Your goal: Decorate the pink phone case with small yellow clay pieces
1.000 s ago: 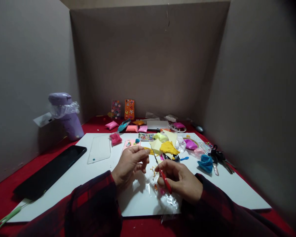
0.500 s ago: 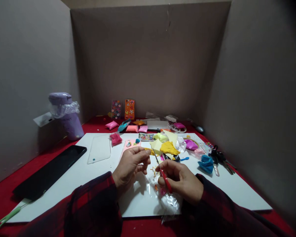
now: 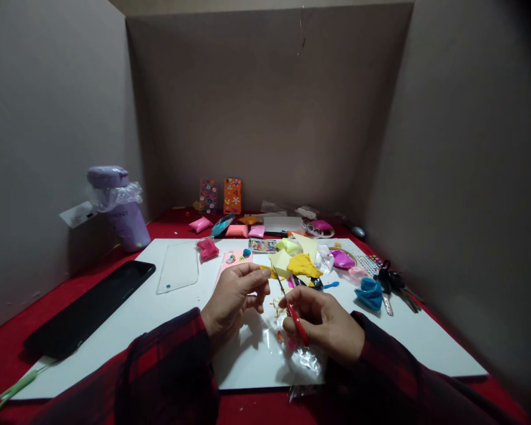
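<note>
Above the middle of the white board [image 3: 128, 330], my left hand [image 3: 239, 298] pinches a thin yellow clay strip [image 3: 272, 272] between thumb and forefinger. Red-handled scissors [image 3: 297, 324] are in my right hand [image 3: 327, 321], their blades pointing up at the strip. Just beyond the blades lies a yellow clay lump [image 3: 304, 265] beside pale yellow paper [image 3: 281, 261]. Small yellow scraps [image 3: 275, 307] and a crumpled clear bag [image 3: 306, 365] lie below and between my hands. A pink phone case [image 3: 230, 260] with small decorations is partly hidden behind my left hand.
A black phone [image 3: 91, 307] and a clear case [image 3: 178, 268] lie on the left, near a purple tumbler [image 3: 126, 215]. Blue clay [image 3: 369, 294] and keys [image 3: 398, 289] are on the right. Two decorated cases [image 3: 232, 196] stand at the back.
</note>
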Demonstrator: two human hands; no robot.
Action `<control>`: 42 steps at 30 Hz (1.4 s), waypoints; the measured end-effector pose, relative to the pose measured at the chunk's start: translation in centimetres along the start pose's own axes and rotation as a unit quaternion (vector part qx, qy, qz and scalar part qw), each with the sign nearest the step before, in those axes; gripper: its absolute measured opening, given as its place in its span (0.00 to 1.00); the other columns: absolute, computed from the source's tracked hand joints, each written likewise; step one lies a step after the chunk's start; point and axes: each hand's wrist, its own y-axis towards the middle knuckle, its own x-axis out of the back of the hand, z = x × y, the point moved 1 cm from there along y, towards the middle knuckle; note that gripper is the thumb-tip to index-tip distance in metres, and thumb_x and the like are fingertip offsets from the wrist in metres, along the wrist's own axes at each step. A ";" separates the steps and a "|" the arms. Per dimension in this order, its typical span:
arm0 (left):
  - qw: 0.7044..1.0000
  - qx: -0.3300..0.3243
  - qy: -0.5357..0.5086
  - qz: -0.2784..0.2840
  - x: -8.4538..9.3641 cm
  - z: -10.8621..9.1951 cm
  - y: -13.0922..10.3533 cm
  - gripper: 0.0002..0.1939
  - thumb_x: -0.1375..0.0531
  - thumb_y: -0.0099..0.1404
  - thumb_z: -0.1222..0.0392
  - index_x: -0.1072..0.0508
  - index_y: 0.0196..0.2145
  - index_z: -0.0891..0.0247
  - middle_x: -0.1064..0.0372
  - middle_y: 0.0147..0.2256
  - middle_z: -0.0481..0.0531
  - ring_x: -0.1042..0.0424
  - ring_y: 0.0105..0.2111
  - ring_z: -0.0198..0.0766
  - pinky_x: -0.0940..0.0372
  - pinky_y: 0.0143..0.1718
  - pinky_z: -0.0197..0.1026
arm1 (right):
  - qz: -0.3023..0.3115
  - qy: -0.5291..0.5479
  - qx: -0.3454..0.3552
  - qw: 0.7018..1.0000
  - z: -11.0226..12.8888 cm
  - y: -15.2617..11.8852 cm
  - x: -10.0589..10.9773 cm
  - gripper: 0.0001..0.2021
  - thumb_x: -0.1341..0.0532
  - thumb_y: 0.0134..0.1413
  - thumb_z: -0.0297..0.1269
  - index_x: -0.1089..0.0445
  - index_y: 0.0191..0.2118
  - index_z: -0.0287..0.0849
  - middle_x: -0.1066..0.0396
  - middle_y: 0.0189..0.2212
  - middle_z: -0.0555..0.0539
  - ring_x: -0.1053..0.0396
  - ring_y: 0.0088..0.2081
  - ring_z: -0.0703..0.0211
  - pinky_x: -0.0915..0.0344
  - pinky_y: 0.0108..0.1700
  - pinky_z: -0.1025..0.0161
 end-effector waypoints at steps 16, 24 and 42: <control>1.000 -0.002 0.002 0.002 0.0 0.1 -0.1 0.10 0.40 0.54 0.57 0.32 0.28 0.67 0.38 0.20 0.46 0.44 0.17 0.26 0.46 0.18 0.31 | 0.006 -0.001 -0.003 1.000 0.0 0.1 0.0 0.17 0.31 0.36 0.41 0.38 0.30 0.41 0.35 0.16 0.55 0.39 0.18 0.68 0.42 0.21 0.69; 1.000 -0.003 -0.006 -0.001 -0.1 -0.1 -0.1 0.10 0.39 0.54 0.57 0.31 0.28 0.67 0.38 0.20 0.46 0.42 0.17 0.27 0.46 0.18 0.31 | 0.020 -0.019 -0.001 1.000 0.5 -0.2 0.0 0.15 0.33 0.38 0.39 0.38 0.32 0.42 0.37 0.18 0.56 0.38 0.19 0.67 0.42 0.23 0.67; 1.000 -0.001 -0.016 0.000 -0.2 -0.1 -0.1 0.10 0.39 0.54 0.57 0.32 0.28 0.68 0.38 0.19 0.46 0.42 0.17 0.27 0.45 0.18 0.31 | 0.023 -0.022 -0.010 0.999 0.7 -0.2 0.0 0.18 0.31 0.35 0.39 0.38 0.32 0.41 0.38 0.18 0.57 0.36 0.21 0.65 0.41 0.24 0.67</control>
